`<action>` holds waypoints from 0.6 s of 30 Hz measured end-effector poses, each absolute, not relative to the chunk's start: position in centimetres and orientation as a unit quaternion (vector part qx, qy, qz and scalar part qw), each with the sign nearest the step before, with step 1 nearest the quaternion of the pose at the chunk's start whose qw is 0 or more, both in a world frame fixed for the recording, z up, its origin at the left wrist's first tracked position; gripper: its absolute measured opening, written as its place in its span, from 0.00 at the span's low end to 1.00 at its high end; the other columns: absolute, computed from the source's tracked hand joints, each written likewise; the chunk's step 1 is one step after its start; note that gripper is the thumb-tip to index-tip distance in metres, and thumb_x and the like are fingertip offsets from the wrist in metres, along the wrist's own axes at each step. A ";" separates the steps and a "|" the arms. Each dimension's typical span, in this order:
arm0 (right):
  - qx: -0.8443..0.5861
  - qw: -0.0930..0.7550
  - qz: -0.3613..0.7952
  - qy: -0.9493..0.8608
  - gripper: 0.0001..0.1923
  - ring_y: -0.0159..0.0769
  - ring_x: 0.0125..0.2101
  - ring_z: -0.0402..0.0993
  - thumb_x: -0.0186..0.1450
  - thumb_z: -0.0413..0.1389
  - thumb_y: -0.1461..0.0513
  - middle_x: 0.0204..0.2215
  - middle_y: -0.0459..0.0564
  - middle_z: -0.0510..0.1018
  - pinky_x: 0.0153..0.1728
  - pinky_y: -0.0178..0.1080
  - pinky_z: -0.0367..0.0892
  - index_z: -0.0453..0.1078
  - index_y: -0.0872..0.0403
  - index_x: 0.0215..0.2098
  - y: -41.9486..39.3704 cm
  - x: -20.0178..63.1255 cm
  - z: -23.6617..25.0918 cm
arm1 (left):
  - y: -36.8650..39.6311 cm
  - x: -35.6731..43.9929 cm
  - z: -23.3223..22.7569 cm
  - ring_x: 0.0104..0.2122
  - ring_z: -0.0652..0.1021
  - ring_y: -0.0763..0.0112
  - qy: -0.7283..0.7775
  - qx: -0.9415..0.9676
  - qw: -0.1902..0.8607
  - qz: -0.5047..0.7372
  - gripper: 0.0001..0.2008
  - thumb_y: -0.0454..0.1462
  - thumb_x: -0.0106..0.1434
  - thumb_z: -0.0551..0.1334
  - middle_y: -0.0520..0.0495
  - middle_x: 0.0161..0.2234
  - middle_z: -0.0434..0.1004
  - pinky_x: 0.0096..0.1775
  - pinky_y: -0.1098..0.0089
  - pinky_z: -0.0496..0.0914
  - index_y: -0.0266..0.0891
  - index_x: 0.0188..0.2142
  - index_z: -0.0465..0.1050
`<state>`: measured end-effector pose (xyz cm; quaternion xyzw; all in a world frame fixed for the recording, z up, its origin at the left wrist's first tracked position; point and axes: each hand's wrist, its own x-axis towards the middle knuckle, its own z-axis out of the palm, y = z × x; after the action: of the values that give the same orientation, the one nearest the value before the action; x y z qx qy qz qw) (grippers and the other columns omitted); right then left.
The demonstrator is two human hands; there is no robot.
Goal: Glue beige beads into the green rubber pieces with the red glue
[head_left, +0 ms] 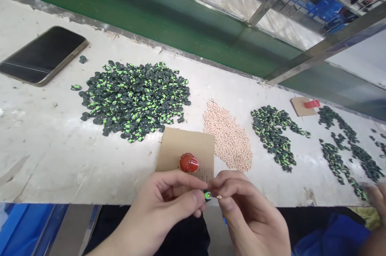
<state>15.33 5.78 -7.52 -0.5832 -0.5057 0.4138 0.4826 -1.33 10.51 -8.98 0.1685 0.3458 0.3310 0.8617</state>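
Observation:
Between thumb and index finger, my left hand [177, 199] pinches a small black-and-green piece [207, 195] just over the table's front edge. Close beside it, my right hand [244, 203] is closed in a pinch on a tiny pale bead [219, 197]. The bead and the piece look slightly apart. Behind my hands lies a cardboard sheet [171, 143] with a glossy red blob [189, 162] on it. A large heap of black-and-green pieces [138, 99] is at the left, and a spread of pale pink beads [227, 135] lies right of the cardboard.
A phone [45, 53] lies at the far left. More black-and-green pieces [273, 135] are at the right, near a second cardboard [298, 107] with a red cap-like object [312, 103]. Another person's hand [378, 197] is at the right edge. A green strip [181, 27] runs behind the table.

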 end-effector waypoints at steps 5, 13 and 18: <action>-0.566 0.497 0.419 -0.507 0.11 0.30 0.37 0.81 0.71 0.58 0.70 0.38 0.45 0.80 0.36 0.28 0.78 0.75 0.46 0.39 5.8 15.1 -7.5 | 10.5 -1.4 -7.7 0.26 0.79 0.80 0.395 0.164 0.846 0.318 0.04 0.39 0.55 0.78 0.55 0.22 0.82 0.33 0.84 0.71 0.45 0.31 0.87; -0.572 0.465 0.356 -0.574 0.12 0.35 0.37 0.81 0.68 0.59 0.72 0.37 0.48 0.80 0.35 0.32 0.79 0.75 0.48 0.39 6.0 15.1 -7.2 | 10.4 -1.6 -8.4 0.27 0.80 0.74 0.386 0.222 0.835 0.322 0.02 0.38 0.58 0.75 0.54 0.23 0.83 0.34 0.77 0.75 0.48 0.32 0.87; -0.552 0.423 0.377 -0.612 0.10 0.36 0.33 0.81 0.67 0.60 0.71 0.34 0.48 0.81 0.33 0.34 0.79 0.77 0.49 0.37 6.9 16.0 -6.2 | 10.7 -2.0 -7.5 0.25 0.79 0.71 0.443 0.265 0.804 0.296 0.02 0.40 0.56 0.75 0.53 0.22 0.81 0.34 0.73 0.75 0.46 0.29 0.86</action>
<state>16.04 6.92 -6.18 -0.5517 -0.6117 0.3775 0.4230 -1.98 10.72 -7.55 0.2649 0.4429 0.2958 0.8038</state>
